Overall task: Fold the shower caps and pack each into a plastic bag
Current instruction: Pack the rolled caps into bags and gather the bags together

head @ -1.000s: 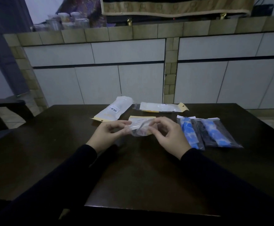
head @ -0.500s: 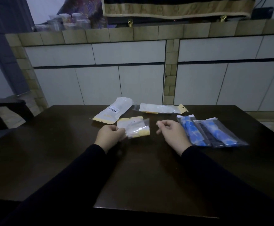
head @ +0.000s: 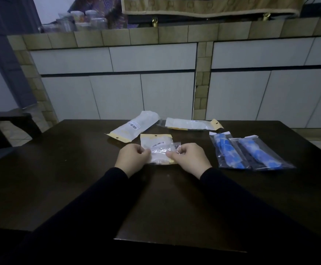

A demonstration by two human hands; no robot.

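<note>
Bag in hand: small clear plastic bag (head: 160,151) with a yellow top strip and a barcode label, lying flat on the table (head: 79,178) near its middle, just in front of the person.
Contents: something pale and crinkled shows through the film; whether it is a folded cap cannot be told.
Left hand (head: 132,158): curled fingers pinch the bag's left edge, knuckles up.
Right hand (head: 189,158): curled fingers pinch the bag's right edge, where a clear flap sticks up by the fingertips.
Sleeves: both arms are in dark long sleeves, reaching in from the near edge.
White packs: two longer white packets with yellow ends lie beyond the held bag, one slanted at the left (head: 133,126), one lying crosswise at the right (head: 192,124); they are close but apart.
Blue packs: two clear bags holding blue patterned rolls (head: 225,150) (head: 259,152) lie side by side to the right, overlapping along their edges.
Behind: white cabinet fronts (head: 155,79) under a tiled ledge carrying some jars (head: 79,21).
</note>
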